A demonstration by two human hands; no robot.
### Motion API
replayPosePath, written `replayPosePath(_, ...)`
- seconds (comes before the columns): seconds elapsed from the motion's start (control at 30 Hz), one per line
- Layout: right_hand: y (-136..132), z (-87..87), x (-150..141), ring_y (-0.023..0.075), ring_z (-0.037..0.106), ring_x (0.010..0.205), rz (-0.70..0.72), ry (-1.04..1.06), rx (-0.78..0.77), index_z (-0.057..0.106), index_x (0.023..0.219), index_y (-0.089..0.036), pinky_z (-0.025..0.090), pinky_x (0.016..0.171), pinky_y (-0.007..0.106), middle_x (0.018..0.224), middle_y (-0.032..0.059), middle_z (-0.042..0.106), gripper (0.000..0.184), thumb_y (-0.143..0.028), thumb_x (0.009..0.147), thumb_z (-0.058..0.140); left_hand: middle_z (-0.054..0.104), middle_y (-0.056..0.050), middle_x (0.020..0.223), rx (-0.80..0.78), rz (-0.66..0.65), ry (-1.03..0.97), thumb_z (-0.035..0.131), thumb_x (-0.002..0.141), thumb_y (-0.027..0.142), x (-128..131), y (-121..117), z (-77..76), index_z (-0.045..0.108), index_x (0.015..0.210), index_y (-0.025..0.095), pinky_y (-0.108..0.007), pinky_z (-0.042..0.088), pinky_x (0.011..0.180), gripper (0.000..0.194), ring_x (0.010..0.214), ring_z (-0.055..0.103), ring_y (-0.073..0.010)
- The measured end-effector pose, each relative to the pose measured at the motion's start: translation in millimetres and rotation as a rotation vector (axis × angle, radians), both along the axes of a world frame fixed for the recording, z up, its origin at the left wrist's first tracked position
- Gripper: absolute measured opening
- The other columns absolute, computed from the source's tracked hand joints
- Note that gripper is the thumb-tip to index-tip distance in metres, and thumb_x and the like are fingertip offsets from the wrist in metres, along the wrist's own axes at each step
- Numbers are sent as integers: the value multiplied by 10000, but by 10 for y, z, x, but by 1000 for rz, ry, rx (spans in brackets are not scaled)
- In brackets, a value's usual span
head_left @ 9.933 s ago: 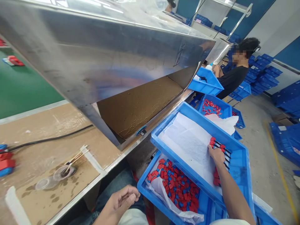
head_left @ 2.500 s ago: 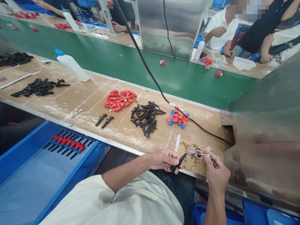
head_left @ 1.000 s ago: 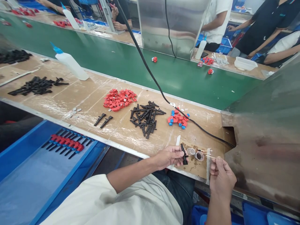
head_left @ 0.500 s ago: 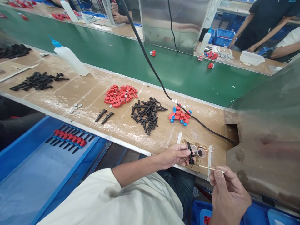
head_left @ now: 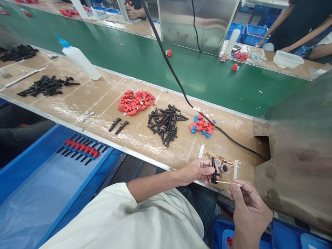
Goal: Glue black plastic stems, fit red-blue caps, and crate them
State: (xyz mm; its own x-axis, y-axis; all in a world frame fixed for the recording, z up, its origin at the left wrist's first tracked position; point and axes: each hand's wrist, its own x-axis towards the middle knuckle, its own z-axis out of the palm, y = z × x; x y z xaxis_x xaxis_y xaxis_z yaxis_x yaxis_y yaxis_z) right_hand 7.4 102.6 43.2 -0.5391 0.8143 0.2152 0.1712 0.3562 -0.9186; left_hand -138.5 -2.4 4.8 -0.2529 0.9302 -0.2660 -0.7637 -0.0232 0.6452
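Observation:
My left hand (head_left: 198, 172) pinches a small black plastic piece (head_left: 214, 170), shaped like a toy gun, and holds it nearly upright over the bench's front edge. My right hand (head_left: 250, 204) grips a cotton swab (head_left: 223, 182) between thumb and fingers. The swab's far end meets the lower part of the black piece, so that tip is hidden. Just behind the black piece stands a little clear cup (head_left: 225, 168) with dark liquid, beside a second small round cup (head_left: 218, 163). More swabs (head_left: 233, 164) lie behind these cups.
On the bench lie heaps of black pieces (head_left: 166, 124), red parts (head_left: 136, 102) and red-blue parts (head_left: 202, 126). A black cable (head_left: 178, 84) crosses it. A white bottle (head_left: 81, 62) leans left. Assembled pieces sit in a blue bin (head_left: 46, 193). Co-workers' arms (head_left: 307, 38) show across the green belt (head_left: 124, 52).
My right hand has moved left, bringing the swab's tip from beside the black piece to touch it. The black piece stands a little more upright. The view has shifted slightly.

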Motion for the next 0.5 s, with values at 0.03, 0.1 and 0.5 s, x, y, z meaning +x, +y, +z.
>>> replayPosePath(0.03, 5, 12, -6, 129, 611, 551, 48, -15, 51, 739, 851, -183, 502, 519, 247, 767, 28, 697, 183, -362, 819, 759, 652, -23, 727, -3, -11, 38, 861, 591, 627, 9, 4, -17, 637, 835, 124, -204, 424, 530, 602, 575, 568, -86)
replayPosePath(0.1, 19, 37, -24, 135, 624, 576, 169, -40, 155, 739, 855, -201, 505, 544, 256, 774, 26, 699, 134, -335, 848, 726, 612, 3, 648, -7, -38, 108, 839, 595, 663, 25, 14, -59, 635, 810, 125, -214, 422, 511, 614, 543, 547, -91)
replayPosePath(0.5, -58, -24, 151, 178, 702, 672, 285, 34, 545, 730, 952, -275, 529, 588, 287, 815, 7, 754, 168, -166, 825, 737, 662, -31, 759, -1, -38, 32, 851, 567, 667, 38, -38, -52, 619, 818, 133, -192, 374, 460, 634, 535, 539, -72)
